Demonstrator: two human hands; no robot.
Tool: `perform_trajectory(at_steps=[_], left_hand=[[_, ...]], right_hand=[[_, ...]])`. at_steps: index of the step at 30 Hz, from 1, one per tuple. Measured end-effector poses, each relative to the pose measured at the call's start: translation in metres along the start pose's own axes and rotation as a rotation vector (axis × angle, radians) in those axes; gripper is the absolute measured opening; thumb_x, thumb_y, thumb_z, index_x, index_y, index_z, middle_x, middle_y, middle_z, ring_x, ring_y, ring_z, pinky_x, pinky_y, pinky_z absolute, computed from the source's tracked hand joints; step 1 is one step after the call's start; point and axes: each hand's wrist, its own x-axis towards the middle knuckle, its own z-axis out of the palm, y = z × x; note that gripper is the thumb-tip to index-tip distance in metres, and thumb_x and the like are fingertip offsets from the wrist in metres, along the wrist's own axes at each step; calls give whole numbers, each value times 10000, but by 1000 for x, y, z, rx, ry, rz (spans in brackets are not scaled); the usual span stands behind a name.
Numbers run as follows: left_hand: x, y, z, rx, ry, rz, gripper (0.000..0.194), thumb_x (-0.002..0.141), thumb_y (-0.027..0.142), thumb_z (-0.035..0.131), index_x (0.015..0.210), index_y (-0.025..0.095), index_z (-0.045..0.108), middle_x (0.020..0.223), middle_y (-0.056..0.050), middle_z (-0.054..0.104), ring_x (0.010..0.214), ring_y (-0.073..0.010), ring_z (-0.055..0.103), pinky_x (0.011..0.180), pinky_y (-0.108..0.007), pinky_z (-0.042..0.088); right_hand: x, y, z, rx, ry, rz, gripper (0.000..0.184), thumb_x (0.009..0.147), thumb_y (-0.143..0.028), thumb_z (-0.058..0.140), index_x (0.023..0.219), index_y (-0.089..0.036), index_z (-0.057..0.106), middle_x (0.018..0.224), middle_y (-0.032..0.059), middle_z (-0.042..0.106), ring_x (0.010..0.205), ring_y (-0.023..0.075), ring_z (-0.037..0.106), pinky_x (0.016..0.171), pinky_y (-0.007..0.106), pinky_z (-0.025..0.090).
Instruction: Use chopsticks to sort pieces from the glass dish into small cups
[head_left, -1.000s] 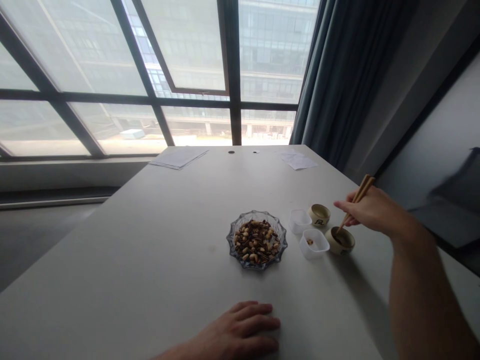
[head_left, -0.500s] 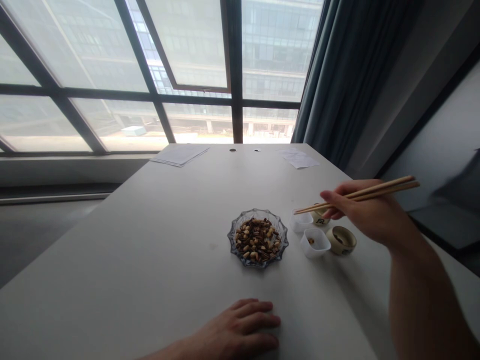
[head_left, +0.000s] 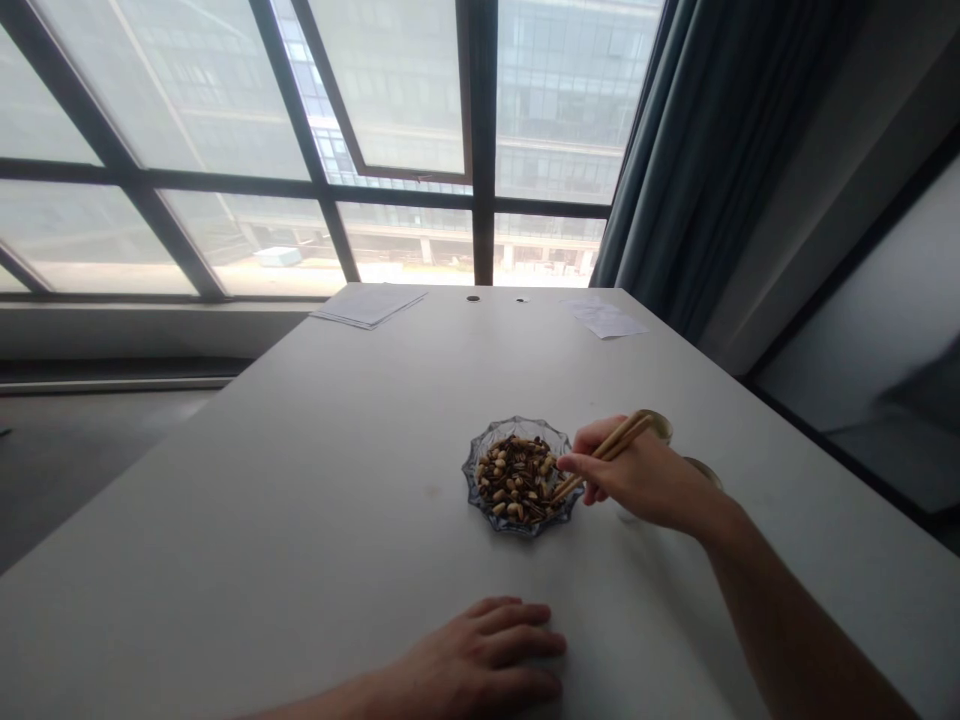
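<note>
My right hand (head_left: pixel 637 470) is closed around a pair of wooden chopsticks (head_left: pixel 606 452). Their tips reach down into the right side of a glass dish (head_left: pixel 480 512) with a scalloped rim. Mixed nuts and dark striped seeds (head_left: pixel 517 480) fill the dish; whether the tips pinch one cannot be made out. Below the dish, my left hand (head_left: pixel 480 655) lies flat on the table with its fingers spread, holding nothing. Behind my right hand, parts of two small ceramic cups show, one cup (head_left: pixel 657 424) farther back and another cup (head_left: pixel 705 470) nearer. The plastic containers beside them are mostly hidden.
The white table (head_left: pixel 300 480) stretches away to a large window. A stack of papers (head_left: pixel 371 306) lies at its far left, loose sheets (head_left: pixel 606 318) at its far right. A dark curtain (head_left: pixel 675 150) hangs beyond the right corner.
My right hand has moved left and down from above the small containers, bringing the chopstick tips into the dish. My left hand stays in place; the view has shifted slightly.
</note>
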Motion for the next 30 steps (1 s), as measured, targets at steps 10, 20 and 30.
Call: perform_trajectory(at_steps=[10, 20, 30], left_hand=[[1, 3, -3, 37, -23, -4, 251, 1108, 237, 517, 1337, 250, 619, 1475, -78, 667, 1464, -263, 540, 1252, -372, 403], [1, 2, -3, 21, -12, 12, 263, 1080, 232, 564, 1338, 239, 610, 1467, -98, 672, 1455, -281, 550, 1244, -396, 414], [2, 1, -3, 14, -35, -15, 256, 1070, 256, 602, 1324, 250, 624, 1482, -80, 663, 1457, -278, 549, 1248, -391, 413]], right_hand=[[1, 1, 6, -31, -14, 2, 386, 946, -441, 692, 651, -205, 617, 588, 7, 697, 598, 201, 753, 515, 237, 510], [2, 0, 10, -54, 47, 1, 383, 985, -448, 630, 702, -195, 682, 646, 39, 756, 614, 205, 754, 528, 242, 543], [-28, -5, -46, -19, 250, 60, 444, 950, -600, 667, 782, -196, 744, 763, 76, 806, 728, 252, 807, 596, 275, 631]])
